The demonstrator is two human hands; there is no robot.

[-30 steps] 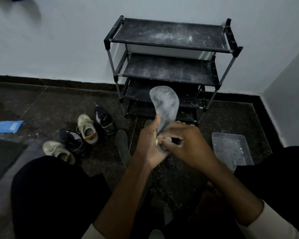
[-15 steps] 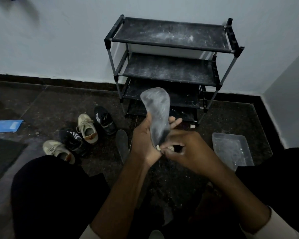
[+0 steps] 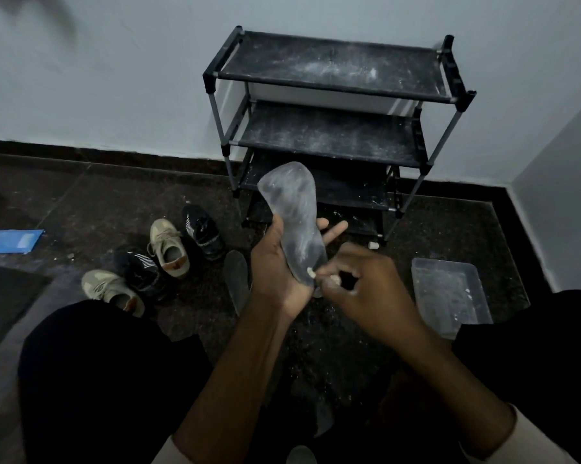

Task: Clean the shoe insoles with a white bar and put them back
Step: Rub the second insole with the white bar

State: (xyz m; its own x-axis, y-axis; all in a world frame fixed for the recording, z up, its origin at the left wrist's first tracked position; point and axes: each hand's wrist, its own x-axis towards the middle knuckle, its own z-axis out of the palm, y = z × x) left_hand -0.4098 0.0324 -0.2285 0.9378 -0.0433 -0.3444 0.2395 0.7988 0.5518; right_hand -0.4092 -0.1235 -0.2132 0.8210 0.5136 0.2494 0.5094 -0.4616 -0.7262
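Insole [image 3: 292, 209] tilted left, bar [image 3: 311, 272] in right grip [image 3: 359, 289]

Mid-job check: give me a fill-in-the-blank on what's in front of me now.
The left hand holds the insole with its toe end pointing ____.
The right hand pinches the white bar against the insole's ____ end.
The shoes on the floor number ____.
Missing: up; heel; four.

No text can be read for certain. The black shoe [image 3: 203, 234] at nine o'clock from the shoe rack's [image 3: 332, 142] foot bears white side lettering, too blurred.
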